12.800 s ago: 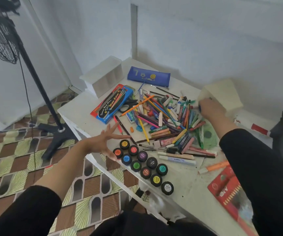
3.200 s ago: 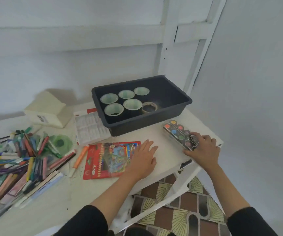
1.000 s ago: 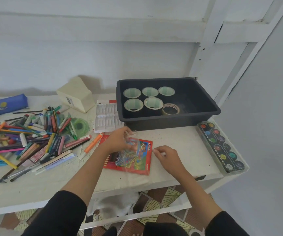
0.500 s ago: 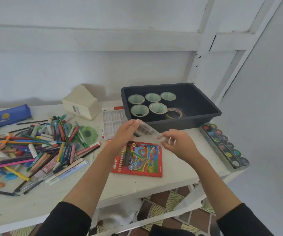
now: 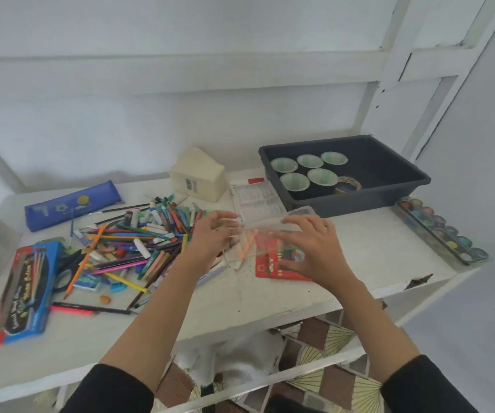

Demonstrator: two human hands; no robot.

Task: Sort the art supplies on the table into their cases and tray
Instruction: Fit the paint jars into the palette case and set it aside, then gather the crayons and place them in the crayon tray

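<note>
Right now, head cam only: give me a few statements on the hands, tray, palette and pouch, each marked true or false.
1. Both the left hand and the right hand hold the clear plastic case. True.
2. The dark tray is empty. False: it holds five green-cored rolls and a brown tape roll.
3. The paint palette lies outside the tray, along the right edge of the table. True.
4. The blue zip pouch lies in the tray. False: it lies on the table at the far left, behind the pile of pens.
</note>
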